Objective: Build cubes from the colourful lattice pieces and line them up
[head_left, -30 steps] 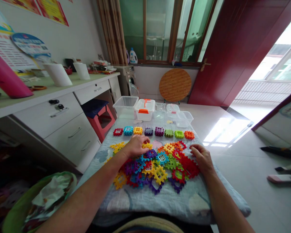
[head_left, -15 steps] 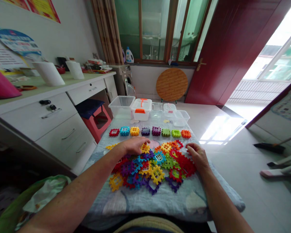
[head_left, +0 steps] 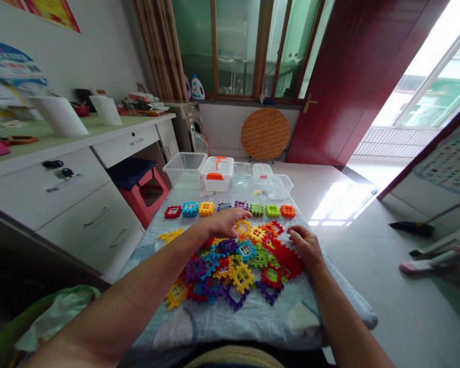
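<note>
My left hand [head_left: 227,223] reaches over the far side of a heap of plastic interlocking blocks, its fingers closed on a yellow interlocking block [head_left: 243,228]. Beside that block lies a lighter orange-yellow block [head_left: 257,234]. My right hand [head_left: 307,246] is at the heap's right edge, near the red blocks [head_left: 288,259], fingers loosely bent and apart with nothing visible in them. The heap mixes flat square pieces with toothed edges, among them a blue block with a white lattice [head_left: 246,250] and a yellow frame piece [head_left: 243,276].
Behind the heap runs a row of assembled cubes, from a red cube [head_left: 173,211] to an orange cube [head_left: 288,211]. Farther back stand a clear open bin [head_left: 184,168], a lidded box with orange latches [head_left: 217,174] and smaller clear containers [head_left: 279,186]. A patterned cloth [head_left: 253,327] covers the table.
My left hand has moved to the right with the yellow block, bringing it beside the orange-yellow one. My right hand stays by the red blocks. The view has shifted slightly.
</note>
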### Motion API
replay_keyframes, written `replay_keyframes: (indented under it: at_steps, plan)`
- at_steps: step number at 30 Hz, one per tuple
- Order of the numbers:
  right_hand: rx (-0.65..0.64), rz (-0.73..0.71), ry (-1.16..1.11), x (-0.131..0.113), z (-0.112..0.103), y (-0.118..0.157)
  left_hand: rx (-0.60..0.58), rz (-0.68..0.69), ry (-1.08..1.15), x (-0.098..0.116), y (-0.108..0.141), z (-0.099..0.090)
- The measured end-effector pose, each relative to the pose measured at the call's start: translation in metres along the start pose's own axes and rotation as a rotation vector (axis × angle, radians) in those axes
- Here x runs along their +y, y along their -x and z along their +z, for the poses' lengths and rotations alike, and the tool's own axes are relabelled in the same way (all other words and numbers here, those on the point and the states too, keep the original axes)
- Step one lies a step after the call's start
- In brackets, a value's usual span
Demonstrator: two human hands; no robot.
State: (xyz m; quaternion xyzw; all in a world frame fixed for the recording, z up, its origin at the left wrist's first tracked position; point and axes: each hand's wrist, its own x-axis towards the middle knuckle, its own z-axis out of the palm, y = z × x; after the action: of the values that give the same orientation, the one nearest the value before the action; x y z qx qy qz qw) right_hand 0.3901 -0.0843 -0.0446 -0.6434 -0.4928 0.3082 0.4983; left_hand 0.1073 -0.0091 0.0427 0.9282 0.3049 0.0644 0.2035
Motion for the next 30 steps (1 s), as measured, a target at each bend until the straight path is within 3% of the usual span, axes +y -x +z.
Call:
replay_keyframes:
  at_steps: [5,9,13,19,30]
  plan:
    - [0.022,0.002,-0.014,-0.007,0.0,0.002,-0.062,0.056,-0.034,0.012,-0.038,0.016]
    - [0.022,-0.002,-0.01,-0.008,0.0,0.003,-0.121,0.081,-0.039,0.01,-0.052,0.027]
    - [0.009,-0.008,-0.008,-0.006,-0.001,0.002,-0.182,0.06,0.017,0.002,-0.058,0.036]
    - [0.008,-0.009,-0.004,-0.007,0.0,0.002,-0.161,0.06,0.034,-0.003,-0.064,0.048]
    - [0.024,-0.076,0.01,-0.015,0.001,0.003,-0.154,0.049,-0.073,0.004,-0.065,0.043]
